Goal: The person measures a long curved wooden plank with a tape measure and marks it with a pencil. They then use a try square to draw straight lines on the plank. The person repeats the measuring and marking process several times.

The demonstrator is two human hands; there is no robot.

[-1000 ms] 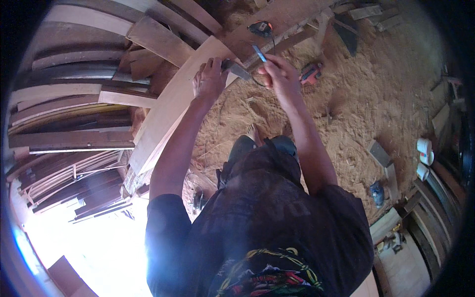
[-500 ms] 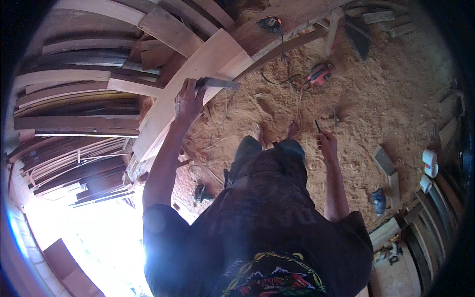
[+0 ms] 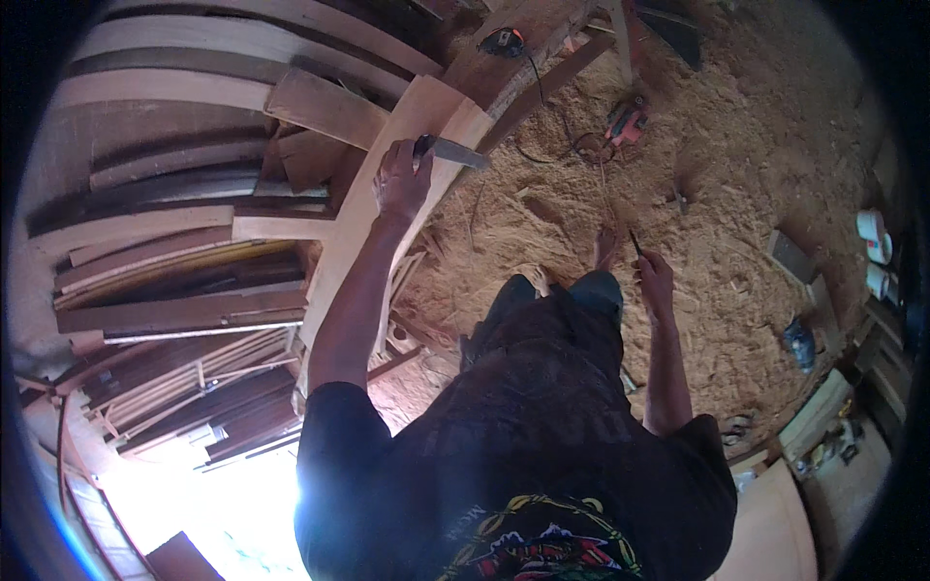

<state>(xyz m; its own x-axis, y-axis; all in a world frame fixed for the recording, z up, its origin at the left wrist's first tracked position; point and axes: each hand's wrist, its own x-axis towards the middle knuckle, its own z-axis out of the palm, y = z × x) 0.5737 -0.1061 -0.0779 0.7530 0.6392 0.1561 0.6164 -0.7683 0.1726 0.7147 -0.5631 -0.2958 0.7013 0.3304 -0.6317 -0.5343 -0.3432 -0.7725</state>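
At the left, a long pale wooden board (image 3: 351, 228) slants across a stack of timber. My left hand (image 3: 399, 186) is over its upper part, closed around a tool with a dark handle and a flat grey blade (image 3: 459, 153). That blade reaches across the board's right edge; its exact kind is unclear, and whether it touches the wood I cannot tell. Held low on my right side, my right hand (image 3: 656, 281) pinches a thin dark pencil-like stick (image 3: 635, 242), which points up and away from the board.
Sawdust covers the floor (image 3: 542, 218) around my bare feet. A red power tool (image 3: 627, 123) with a cord lies ahead, and a dark corded tool (image 3: 503, 42) rests on a thick beam. Stacked planks (image 3: 184, 155) fill the left. White containers (image 3: 874, 237) and a blue bottle-like object (image 3: 799, 344) stand at right.
The view has turned, shifting the surroundings. My left hand with the bladed tool appears farther up the board, and my feet have shifted. Both hands keep their hold.
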